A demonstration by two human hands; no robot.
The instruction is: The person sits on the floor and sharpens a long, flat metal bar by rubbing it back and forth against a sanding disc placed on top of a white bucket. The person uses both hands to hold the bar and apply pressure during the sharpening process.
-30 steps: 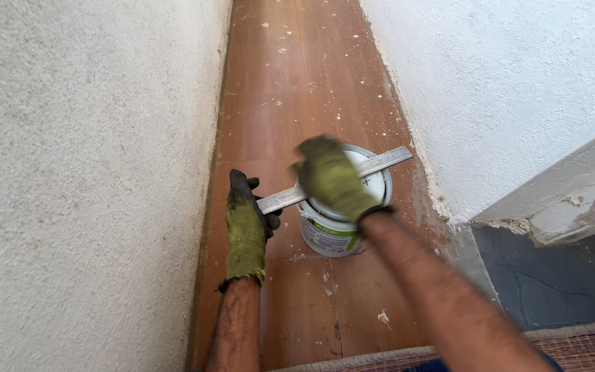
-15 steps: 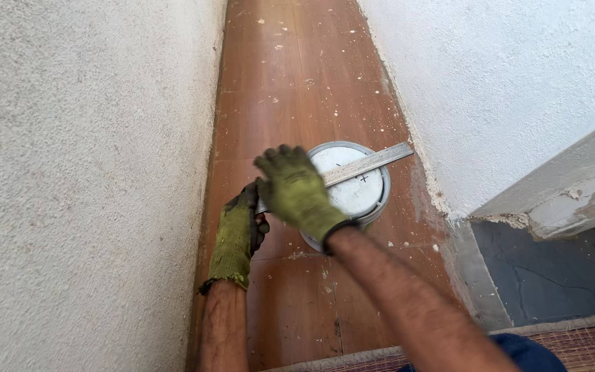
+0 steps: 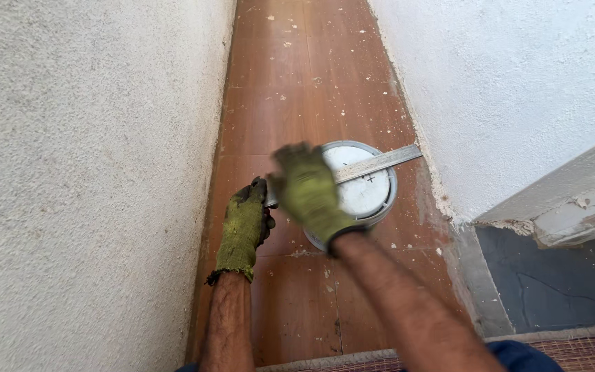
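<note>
Rough grey plaster covers the textured wall (image 3: 84,172) on the left, running alongside a narrow strip of reddish-brown, paint-flecked wooden floor (image 3: 304,83). Down by that wall the left hand (image 3: 244,231), in a worn yellow-green work glove, reaches forward with its bare forearm straight out, the fingers curled closed around the near end of a long flat grey metal bar (image 3: 373,165). That bar lies slantwise across the top of a round white paint can with a grey metal rim (image 3: 370,193), which stands on the floor between the two walls, closer to the right one. The right hand (image 3: 308,189), gloved the same way, hangs over the near left edge of the can, blurred; its fingers look bent downward, but I cannot tell whether they grip anything. Its forearm comes in from the lower right. Further right rises a white plastered wall (image 3: 518,89) with a chipped ledge (image 3: 573,207).
</note>
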